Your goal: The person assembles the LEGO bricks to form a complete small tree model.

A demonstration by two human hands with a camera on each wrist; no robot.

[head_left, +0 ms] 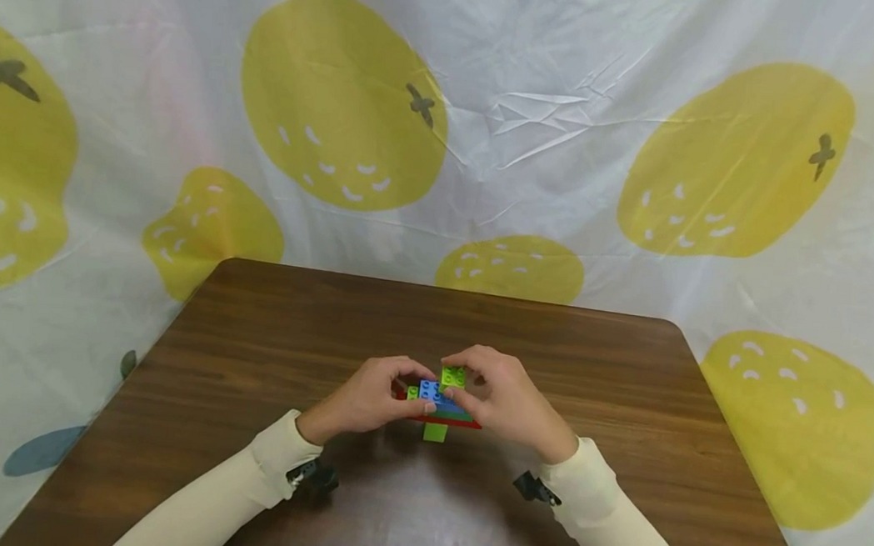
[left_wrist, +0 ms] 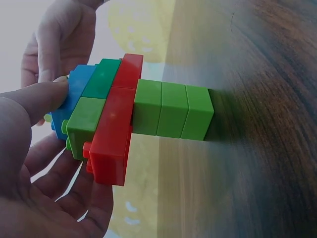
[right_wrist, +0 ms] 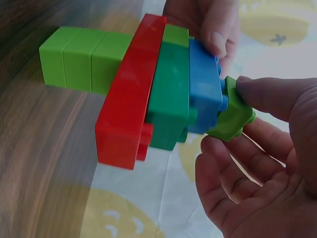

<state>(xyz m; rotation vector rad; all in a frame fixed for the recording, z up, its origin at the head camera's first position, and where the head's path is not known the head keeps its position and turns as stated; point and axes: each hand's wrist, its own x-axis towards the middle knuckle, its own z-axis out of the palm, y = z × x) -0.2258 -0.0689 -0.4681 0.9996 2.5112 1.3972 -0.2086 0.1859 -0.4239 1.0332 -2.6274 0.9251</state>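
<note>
A tree-like stack of toy building bricks stands on the table, its trunk a column of light green bricks (left_wrist: 173,110). Over the trunk lies a wide red layer (right_wrist: 126,99), then a dark green brick (right_wrist: 171,89) beside a light green one (left_wrist: 86,115), with a blue brick (right_wrist: 204,74) above them. My left hand (head_left: 369,394) grips the stack's left side, thumb against the blue brick. Between thumb and fingers, my right hand (head_left: 508,394) pinches a small light green brick (right_wrist: 232,119), which sits tilted right at the blue brick's studs.
The stack stands on a brown wood-grain table (head_left: 299,315) with rounded far corners. Behind it hangs a pale cloth (head_left: 535,145) printed with yellow fruit. Each wrist wears a small black camera, such as the left wrist camera (head_left: 315,474).
</note>
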